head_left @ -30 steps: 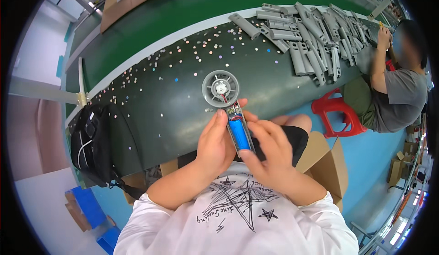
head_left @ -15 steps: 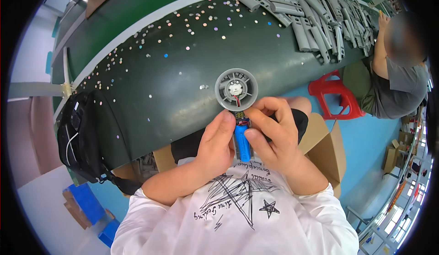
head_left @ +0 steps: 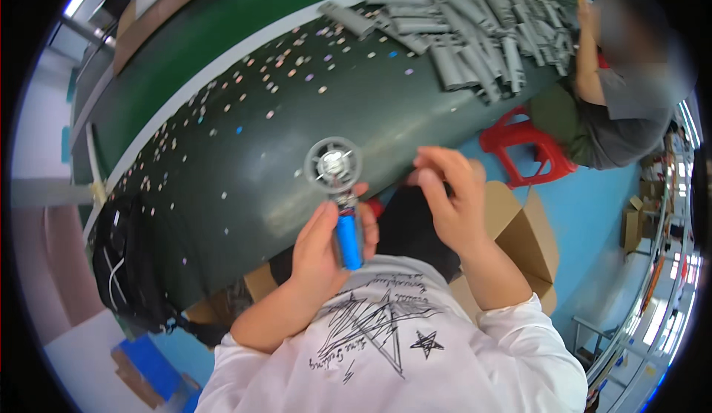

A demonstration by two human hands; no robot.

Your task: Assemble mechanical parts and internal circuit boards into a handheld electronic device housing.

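My left hand (head_left: 317,246) is closed around the handle of a partly assembled handheld fan, held over my lap by the table's near edge. The fan's round grey head (head_left: 333,164) points away from me, with a silvery motor at its centre. Below it, a small circuit board (head_left: 346,201) and a blue cylindrical battery (head_left: 348,241) lie exposed in the handle. My right hand (head_left: 456,202) hangs to the right, apart from the fan. Its fingers are loosely bent and spread from the thumb, and nothing shows between them.
Grey handle shells (head_left: 467,31) are heaped at the table's far right. Small round discs (head_left: 239,129) dot the dark green table (head_left: 274,168). A black bag (head_left: 122,265) sits left, an open cardboard box (head_left: 530,239) right. Beyond a red stool (head_left: 526,150), a person (head_left: 623,109) sits.
My right hand has let go of the fan and moved right. My left hand alone now holds it, a little further left in view. The view itself has also shifted.
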